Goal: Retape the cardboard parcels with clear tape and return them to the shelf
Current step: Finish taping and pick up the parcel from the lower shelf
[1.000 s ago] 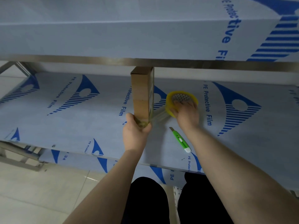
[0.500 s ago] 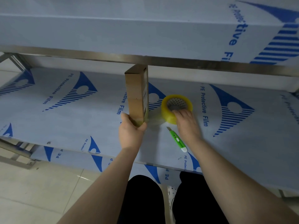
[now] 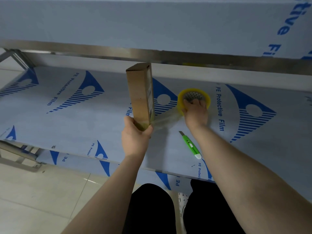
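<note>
A slim cardboard parcel (image 3: 141, 92) stands upright on its end over the film-covered shelf (image 3: 67, 119). My left hand (image 3: 135, 135) grips its lower end from below. A yellowish roll of clear tape (image 3: 194, 97) lies to the right of the parcel, and my right hand (image 3: 195, 114) grips it with fingers in the core. A clear strip of tape (image 3: 166, 119) stretches from the roll to the parcel's lower end.
A green utility knife (image 3: 190, 145) lies on the shelf below my right wrist. A steel rail (image 3: 168, 56) of the upper shelf runs just above the parcel's top. Tiled floor (image 3: 42, 196) lies at lower left, my legs below.
My right hand has drawn the roll away to the right, stretching a longer strip of tape from the parcel. The parcel has tilted slightly in my left hand.
</note>
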